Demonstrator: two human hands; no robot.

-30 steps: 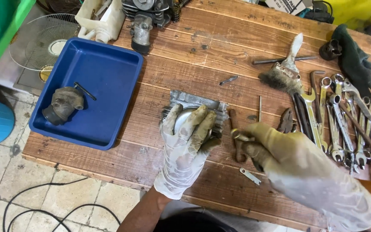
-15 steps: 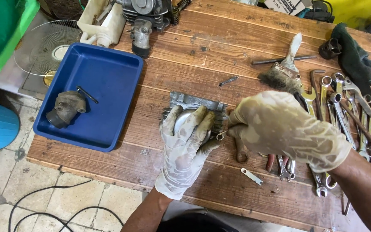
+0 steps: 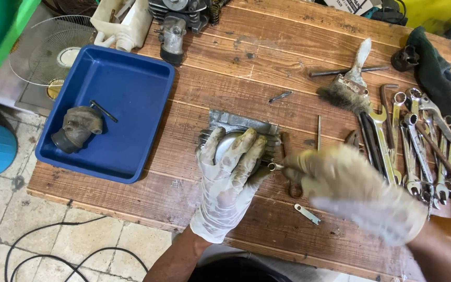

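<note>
My left hand, in a dirty white glove, lies flat over a finned grey metal engine part on the wooden table and holds it down. My right hand, also gloved and blurred by motion, pinches a small metal tool with a socket-like tip against the part's right edge, next to my left fingertips. A small flat metal piece lies on the boards just below my right hand.
A blue plastic tray at the left holds a grimy cast part and a thin rod. Several wrenches, a paint brush and a dark glove lie at the right. Engine pieces and a white container stand at the back.
My right hand came from the wrenches at the right, passed over the part, and now holds a small tool at the part's right edge. My left hand has stayed on the part.
</note>
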